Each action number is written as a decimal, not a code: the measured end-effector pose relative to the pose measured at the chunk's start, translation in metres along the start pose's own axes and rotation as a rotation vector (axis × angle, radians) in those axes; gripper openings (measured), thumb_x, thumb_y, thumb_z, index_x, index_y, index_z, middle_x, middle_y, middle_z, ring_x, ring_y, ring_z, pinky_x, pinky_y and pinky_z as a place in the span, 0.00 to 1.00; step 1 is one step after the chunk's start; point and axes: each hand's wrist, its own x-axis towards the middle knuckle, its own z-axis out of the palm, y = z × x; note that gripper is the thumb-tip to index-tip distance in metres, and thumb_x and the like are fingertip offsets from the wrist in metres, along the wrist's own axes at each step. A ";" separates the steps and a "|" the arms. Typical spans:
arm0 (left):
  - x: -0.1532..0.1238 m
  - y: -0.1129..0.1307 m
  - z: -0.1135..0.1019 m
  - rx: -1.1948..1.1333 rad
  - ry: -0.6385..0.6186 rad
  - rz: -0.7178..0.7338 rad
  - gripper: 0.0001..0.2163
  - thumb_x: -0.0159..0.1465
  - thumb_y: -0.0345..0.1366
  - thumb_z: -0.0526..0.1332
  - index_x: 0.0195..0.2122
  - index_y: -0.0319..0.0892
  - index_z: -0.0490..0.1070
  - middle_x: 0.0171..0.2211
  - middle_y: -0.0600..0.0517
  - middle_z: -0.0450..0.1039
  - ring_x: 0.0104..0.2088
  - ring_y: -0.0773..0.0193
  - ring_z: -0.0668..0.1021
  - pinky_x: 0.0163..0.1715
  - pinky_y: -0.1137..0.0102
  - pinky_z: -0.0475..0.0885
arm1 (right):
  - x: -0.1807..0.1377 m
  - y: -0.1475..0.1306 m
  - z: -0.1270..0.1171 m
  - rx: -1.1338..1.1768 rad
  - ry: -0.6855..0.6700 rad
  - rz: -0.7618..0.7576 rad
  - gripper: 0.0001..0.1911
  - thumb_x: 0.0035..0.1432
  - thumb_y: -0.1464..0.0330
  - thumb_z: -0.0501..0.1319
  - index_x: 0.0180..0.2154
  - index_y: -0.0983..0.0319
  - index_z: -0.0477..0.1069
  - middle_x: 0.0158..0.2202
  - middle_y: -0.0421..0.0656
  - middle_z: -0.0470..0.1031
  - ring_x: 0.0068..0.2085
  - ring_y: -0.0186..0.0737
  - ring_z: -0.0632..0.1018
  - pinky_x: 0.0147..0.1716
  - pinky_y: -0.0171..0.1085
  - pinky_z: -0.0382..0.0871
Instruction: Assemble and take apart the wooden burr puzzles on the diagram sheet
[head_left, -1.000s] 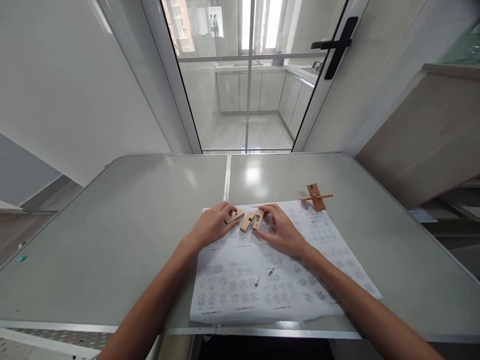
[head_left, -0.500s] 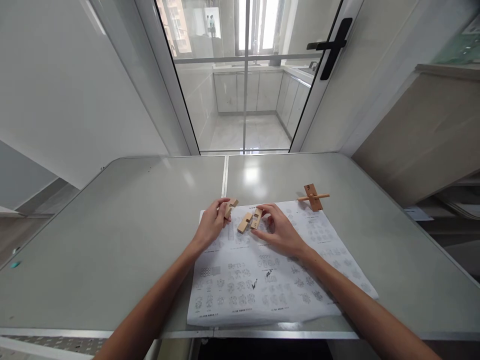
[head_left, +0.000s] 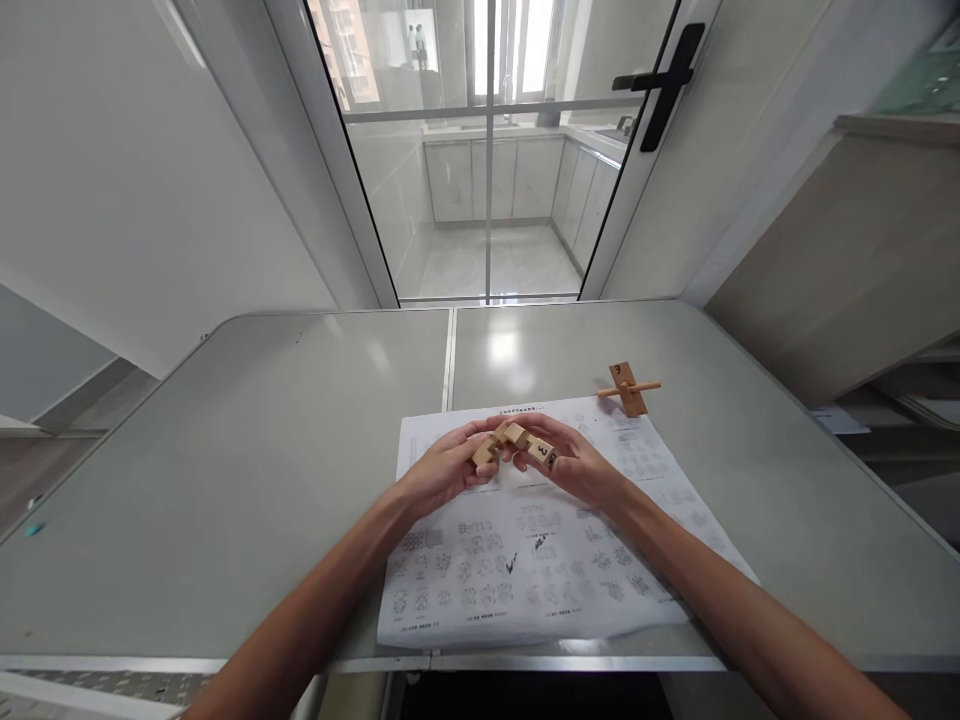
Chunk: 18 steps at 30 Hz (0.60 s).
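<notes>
The grey table [head_left: 225, 480] spreads wide left and right of the printed sheet [head_left: 555, 590], whose near edge lies just inside the table's front edge. Over the sheet, the left hand [head_left: 445, 467] and right hand [head_left: 577, 462] angle inward, fingers curled, nearly meeting. Between them they grasp small notched wooden blocks [head_left: 541, 452], the right one bearing dark marks

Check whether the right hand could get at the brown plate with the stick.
Probably yes: nothing visible stands between the right hand and the brown plate with the stick, though that hand is holding a marked wooden block.
</notes>
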 end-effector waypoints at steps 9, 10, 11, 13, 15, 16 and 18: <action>-0.001 -0.005 0.012 0.337 0.137 0.213 0.25 0.71 0.56 0.62 0.58 0.40 0.71 0.33 0.52 0.70 0.30 0.65 0.71 0.31 0.68 0.65 | 0.001 -0.001 -0.012 -0.243 0.185 -0.013 0.44 0.60 0.30 0.54 0.61 0.55 0.72 0.65 0.54 0.72 0.53 0.55 0.80 0.59 0.58 0.74; -0.001 -0.006 0.012 0.406 0.153 0.241 0.26 0.71 0.55 0.62 0.60 0.40 0.70 0.32 0.52 0.70 0.31 0.64 0.71 0.33 0.68 0.66 | 0.001 -0.002 -0.013 -0.286 0.202 -0.014 0.45 0.61 0.30 0.52 0.61 0.55 0.72 0.65 0.55 0.73 0.53 0.55 0.80 0.58 0.58 0.75; -0.001 -0.007 0.013 0.463 0.163 0.264 0.26 0.72 0.54 0.62 0.61 0.40 0.70 0.31 0.53 0.70 0.31 0.64 0.70 0.34 0.67 0.67 | 0.001 -0.003 -0.014 -0.309 0.215 -0.016 0.44 0.61 0.30 0.52 0.62 0.55 0.72 0.64 0.55 0.74 0.51 0.56 0.81 0.57 0.59 0.76; -0.001 -0.008 0.014 0.527 0.171 0.293 0.24 0.73 0.54 0.59 0.58 0.40 0.73 0.31 0.52 0.70 0.30 0.65 0.70 0.35 0.67 0.67 | 0.000 -0.005 -0.013 -0.323 0.232 -0.009 0.40 0.63 0.34 0.56 0.61 0.54 0.73 0.62 0.54 0.76 0.48 0.55 0.82 0.54 0.60 0.77; -0.001 -0.007 0.015 0.538 0.180 0.308 0.22 0.74 0.54 0.57 0.54 0.40 0.75 0.33 0.52 0.71 0.30 0.65 0.69 0.34 0.67 0.67 | 0.000 -0.006 -0.011 -0.339 0.249 -0.012 0.33 0.63 0.38 0.62 0.59 0.51 0.75 0.63 0.51 0.76 0.47 0.54 0.82 0.51 0.59 0.79; 0.000 -0.007 0.015 0.533 0.184 0.309 0.22 0.75 0.54 0.56 0.52 0.40 0.75 0.34 0.52 0.72 0.29 0.66 0.69 0.34 0.67 0.67 | 0.000 -0.006 -0.010 -0.358 0.257 -0.025 0.31 0.62 0.41 0.64 0.59 0.50 0.75 0.65 0.50 0.75 0.48 0.54 0.82 0.51 0.58 0.79; 0.001 -0.006 0.013 0.514 0.199 0.308 0.22 0.75 0.55 0.54 0.50 0.40 0.75 0.33 0.52 0.71 0.28 0.67 0.68 0.33 0.68 0.66 | 0.000 -0.005 -0.010 -0.425 0.279 -0.075 0.30 0.62 0.45 0.68 0.61 0.49 0.72 0.66 0.48 0.73 0.54 0.55 0.81 0.53 0.56 0.78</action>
